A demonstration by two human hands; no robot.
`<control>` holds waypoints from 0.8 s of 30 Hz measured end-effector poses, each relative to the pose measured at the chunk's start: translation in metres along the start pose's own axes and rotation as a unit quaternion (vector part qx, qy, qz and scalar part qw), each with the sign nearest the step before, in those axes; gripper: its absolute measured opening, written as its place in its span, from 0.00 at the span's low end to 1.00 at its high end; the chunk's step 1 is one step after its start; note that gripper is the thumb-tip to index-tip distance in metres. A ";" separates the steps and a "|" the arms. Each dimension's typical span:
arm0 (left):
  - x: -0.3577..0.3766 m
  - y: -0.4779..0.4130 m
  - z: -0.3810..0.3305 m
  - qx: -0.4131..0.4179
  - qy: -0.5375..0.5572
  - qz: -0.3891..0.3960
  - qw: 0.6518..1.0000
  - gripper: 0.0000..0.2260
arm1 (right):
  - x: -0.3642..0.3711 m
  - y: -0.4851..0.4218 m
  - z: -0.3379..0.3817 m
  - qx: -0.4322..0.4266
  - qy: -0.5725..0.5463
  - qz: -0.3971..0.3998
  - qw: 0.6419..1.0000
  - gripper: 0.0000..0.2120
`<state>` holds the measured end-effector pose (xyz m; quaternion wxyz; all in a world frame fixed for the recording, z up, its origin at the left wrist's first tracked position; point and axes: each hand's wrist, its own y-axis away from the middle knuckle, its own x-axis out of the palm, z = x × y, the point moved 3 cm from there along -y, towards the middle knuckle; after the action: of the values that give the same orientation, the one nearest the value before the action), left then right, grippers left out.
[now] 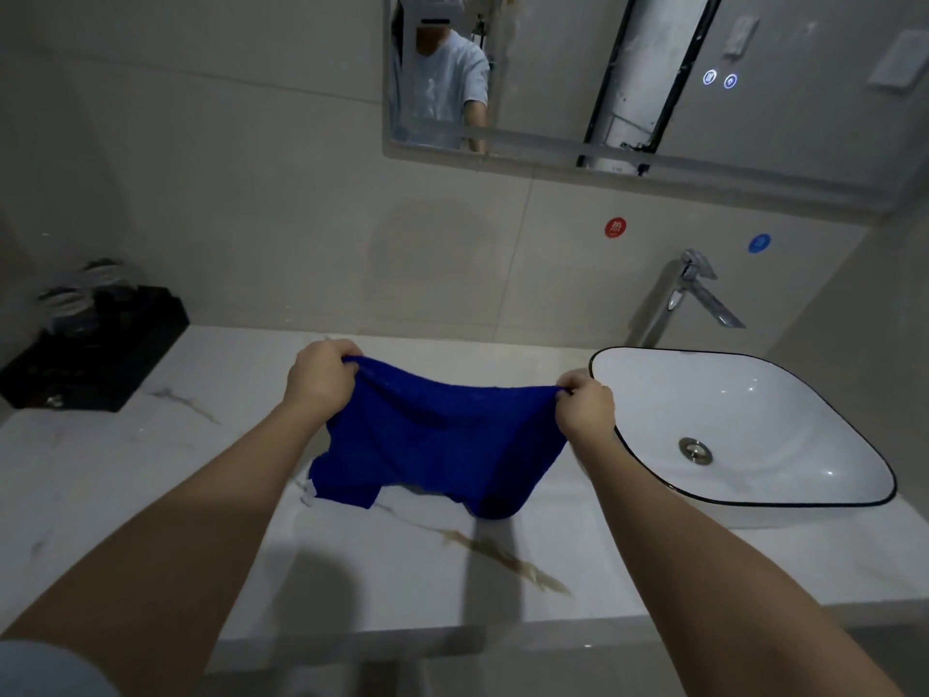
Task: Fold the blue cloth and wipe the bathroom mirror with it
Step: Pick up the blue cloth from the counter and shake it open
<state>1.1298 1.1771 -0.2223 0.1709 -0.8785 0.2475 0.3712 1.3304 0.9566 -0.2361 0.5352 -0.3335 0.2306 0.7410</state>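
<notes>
A blue cloth hangs stretched between my two hands above the white marble counter. My left hand grips its upper left corner and my right hand grips its upper right corner. The cloth's lower edge droops onto the counter. The bathroom mirror is on the wall above, to the upper right, and reflects a person in a pale shirt.
A white basin with a dark rim stands on the counter at right, a chrome tap behind it. A black tray with dark items sits at the far left. Red and blue round stickers mark the wall.
</notes>
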 end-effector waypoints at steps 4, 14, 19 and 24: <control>-0.008 -0.002 -0.009 -0.002 0.066 -0.052 0.996 0.12 | -0.013 -0.003 0.003 0.028 -0.088 -0.050 0.994 0.14; -0.009 -0.002 -0.011 0.083 -0.120 0.132 0.980 0.19 | -0.013 -0.002 0.019 -0.049 0.053 0.117 0.990 0.21; -0.027 -0.013 -0.021 0.096 -0.081 0.000 0.992 0.08 | -0.030 -0.007 0.034 -0.080 0.048 0.005 0.996 0.15; -0.066 -0.029 -0.058 0.096 -0.014 -0.115 0.989 0.11 | -0.067 -0.015 0.070 -0.087 -0.082 -0.106 0.987 0.12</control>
<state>1.1392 1.1935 -0.1313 0.2992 -0.8755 0.1769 0.3357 1.3405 0.9676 -0.1390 0.5965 -0.3392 0.0839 0.7226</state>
